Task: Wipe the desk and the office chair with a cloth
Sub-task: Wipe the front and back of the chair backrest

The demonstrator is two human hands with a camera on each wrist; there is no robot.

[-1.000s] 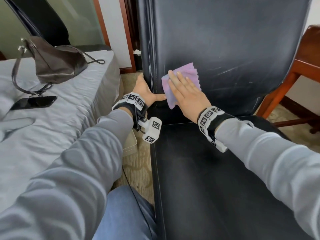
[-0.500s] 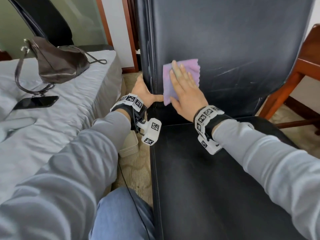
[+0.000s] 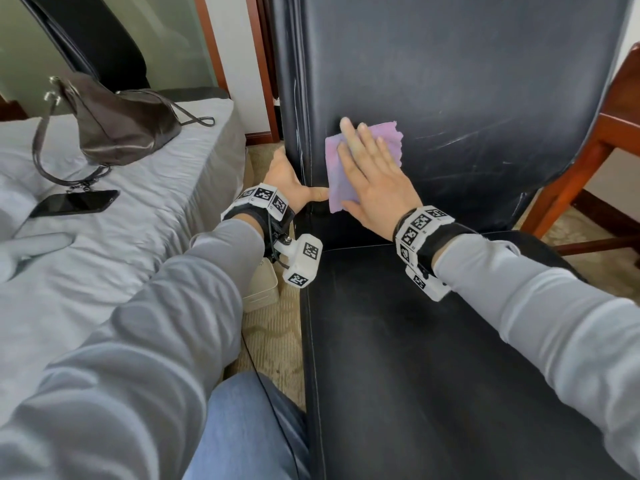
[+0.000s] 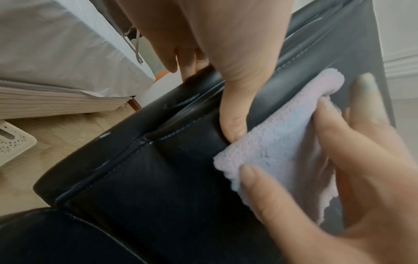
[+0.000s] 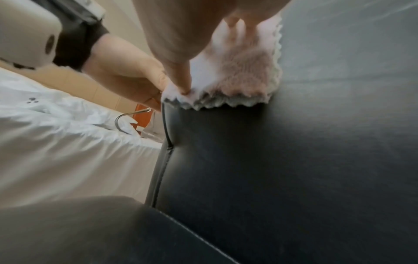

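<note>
Head overhead; wrists close on chair (image 3: 450,81)

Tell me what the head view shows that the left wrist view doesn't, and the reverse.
Head only: the handbag and phone on the bed, plus the wooden furniture at right. Left wrist only: the left hand's fingers wrapped behind the chair back's edge. Both: the right hand pressing the purple cloth flat on the chair back.

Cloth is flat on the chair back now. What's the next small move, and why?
Probably sweep the right hand and purple cloth rightward across the backrest: pale scuff streaks lie just right of it, and the left hand grips the backrest's edge.
</note>
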